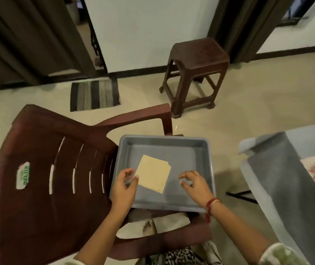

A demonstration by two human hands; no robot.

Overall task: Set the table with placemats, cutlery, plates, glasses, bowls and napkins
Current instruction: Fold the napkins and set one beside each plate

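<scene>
So the thin stack of cream square paper napkins (153, 175) lies tilted inside a grey rectangular plastic tray (181, 155), which sits on the seat of a brown plastic chair (44, 169) and hides most of that seat. The left hand (124, 188) has its curled fingers (129, 172) right at the stack's left corner; too blurry to tell if they pinch it. The right hand (195, 185) hovers over the tray, fingers loosely curled, holding nothing. The grey-covered surface (279, 169) on the right is cut off by the frame.

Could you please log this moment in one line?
grey plastic tray on brown plastic chair | folded cream napkins in tray | left hand at napkin corner | right hand hovering, empty
</scene>
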